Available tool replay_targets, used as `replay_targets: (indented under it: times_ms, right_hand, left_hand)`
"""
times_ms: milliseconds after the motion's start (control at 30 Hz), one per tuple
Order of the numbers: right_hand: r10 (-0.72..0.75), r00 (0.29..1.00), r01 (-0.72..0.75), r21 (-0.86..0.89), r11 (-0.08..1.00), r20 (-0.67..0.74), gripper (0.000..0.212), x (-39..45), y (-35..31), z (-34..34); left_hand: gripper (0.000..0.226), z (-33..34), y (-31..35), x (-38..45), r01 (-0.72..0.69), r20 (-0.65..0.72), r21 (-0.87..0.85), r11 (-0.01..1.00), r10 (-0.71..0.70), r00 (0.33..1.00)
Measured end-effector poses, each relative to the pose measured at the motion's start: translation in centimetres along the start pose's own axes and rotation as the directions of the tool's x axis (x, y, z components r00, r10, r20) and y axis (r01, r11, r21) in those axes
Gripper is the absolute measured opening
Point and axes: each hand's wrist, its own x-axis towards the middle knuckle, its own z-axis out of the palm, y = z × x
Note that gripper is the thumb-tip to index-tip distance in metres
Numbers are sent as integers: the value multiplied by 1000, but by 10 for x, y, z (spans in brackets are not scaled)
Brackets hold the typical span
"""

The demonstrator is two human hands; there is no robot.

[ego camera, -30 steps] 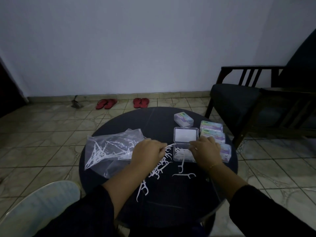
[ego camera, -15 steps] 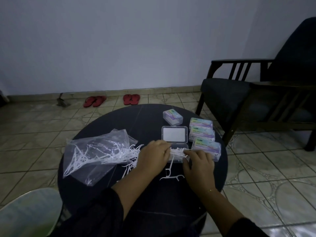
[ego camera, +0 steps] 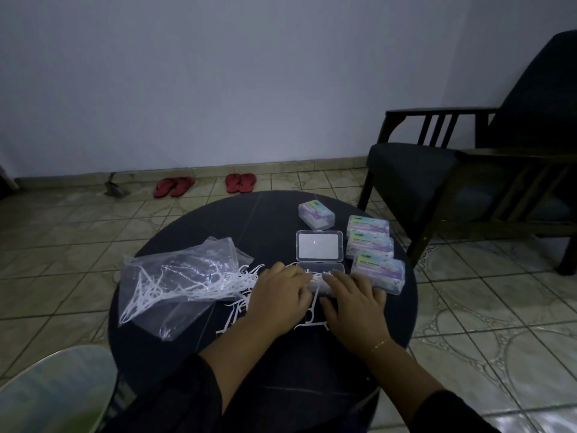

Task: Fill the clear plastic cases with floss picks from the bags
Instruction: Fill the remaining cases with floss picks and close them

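Note:
An open clear case lies mid-table, its lid (ego camera: 319,249) flat behind and its base (ego camera: 321,267) mostly hidden under my fingers. My left hand (ego camera: 281,295) grips a bunch of white floss picks (ego camera: 316,278) at the base's left end, fingers curled over them. Straight fingers of my right hand (ego camera: 352,300) rest on the base's right part. A clear plastic bag (ego camera: 175,276) with several picks lies left of my hands, its mouth spilling picks toward them. Loose picks (ego camera: 309,321) lie on the dark round table (ego camera: 218,226) between my wrists.
Three closed labelled cases (ego camera: 371,245) stand in a row right of the open one, the nearest touching my right hand. Another closed case (ego camera: 316,214) sits behind the lid. A dark armchair (ego camera: 437,170) stands right of the table, and a pale chair seat (ego camera: 53,392) at bottom left.
My left hand moved right from the loose picks to the case base carrying picks. My right hand shifted onto the base. The camera view moved closer.

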Motion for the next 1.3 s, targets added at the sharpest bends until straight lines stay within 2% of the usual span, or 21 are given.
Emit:
replay_targets:
  times_ms: [100, 167, 267, 333, 433, 500, 567, 700, 833, 933, 1133, 1300]
  right_hand:
    - [17, 998, -15, 37, 999, -61, 30, -1, 2, -1]
    - [-78, 996, 79, 18, 997, -49, 31, 0, 1, -6]
    - [-221, 961, 237, -83, 968, 163, 43, -1, -5, -17]
    - [-226, 944, 252, -81, 964, 240, 42, -1, -6, -20]
    - [-248, 935, 281, -104, 954, 255, 25, -6, -12, -24]
    - [-252, 947, 278, -118, 953, 200, 10, -7, -12, -22]
    - [-249, 945, 276, -109, 955, 210, 12, -9, -18, -24]
    - [-205, 939, 246, -122, 962, 277, 31, -12, -24, -29]
    - [-167, 926, 225, -141, 964, 339, 30, -12, -29, -35]
    - [-96, 923, 159, -143, 977, 372, 26, -6, -35, -34]
    - [15, 880, 113, -240, 964, 474, 29, 7, -41, -31]
    - [78, 824, 70, -239, 969, 561, 37, 10, -44, -35]
  left_hand:
    - [38, -3, -4, -4, 31, -41, -35, 999, -32, 999]
    - [32, -7, -7, -10, 35, -62, -52, 998, -38, 997]
    - [30, -14, -15, -21, 20, -48, -46, 999, -22, 999]
    - [32, -20, -22, -31, 40, -38, -48, 998, -42, 998]
    - [34, -31, -33, -46, 99, 2, -55, 994, -99, 995]
    - [31, -38, -40, -55, 126, 65, -53, 991, -122, 990]
    - [30, -46, -46, -63, 128, 131, -60, 990, -119, 984]
    - [36, -66, -53, -72, 128, 273, -87, 988, -100, 957]
    - [57, -84, -64, -75, 73, 487, 13, 997, -70, 871]
    - [61, -91, -67, -77, -2, 571, 97, 995, -54, 819]
    - [40, -90, -73, -73, -103, 566, 192, 976, -24, 824]
    - [33, -84, -72, -69, -130, 511, 176, 976, 22, 859]
